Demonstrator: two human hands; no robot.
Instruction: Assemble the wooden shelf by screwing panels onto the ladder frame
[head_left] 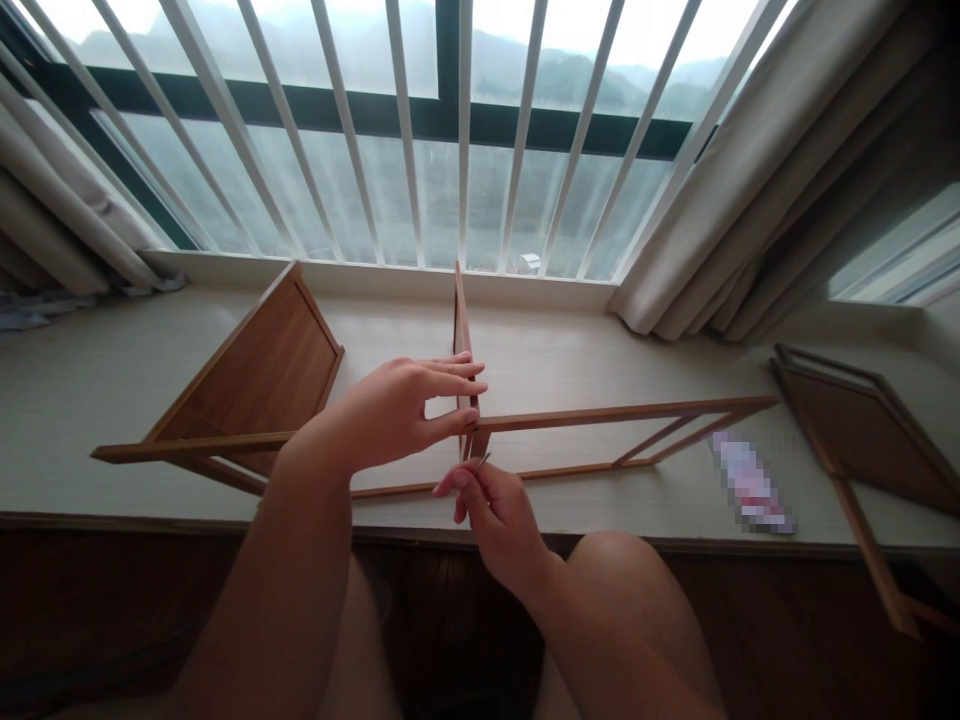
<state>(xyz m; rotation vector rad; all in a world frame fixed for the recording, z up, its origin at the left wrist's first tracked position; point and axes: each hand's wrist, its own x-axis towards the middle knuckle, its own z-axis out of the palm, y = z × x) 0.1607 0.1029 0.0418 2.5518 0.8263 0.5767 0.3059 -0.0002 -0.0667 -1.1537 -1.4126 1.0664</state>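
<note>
Slim wooden frame (pixel 600 412) — brown, open-sided.

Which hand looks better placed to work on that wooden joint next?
Probably right: the right hand pinches a small metal piece at the joint, while the left hand braces the upright panel.

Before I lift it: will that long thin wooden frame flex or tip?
Probably light: the frame is thin slats with open gaps. Likely to flex if lifted by one end, being so long. May tip: it seems propped on edge, the left hand pinching its joint.
</note>
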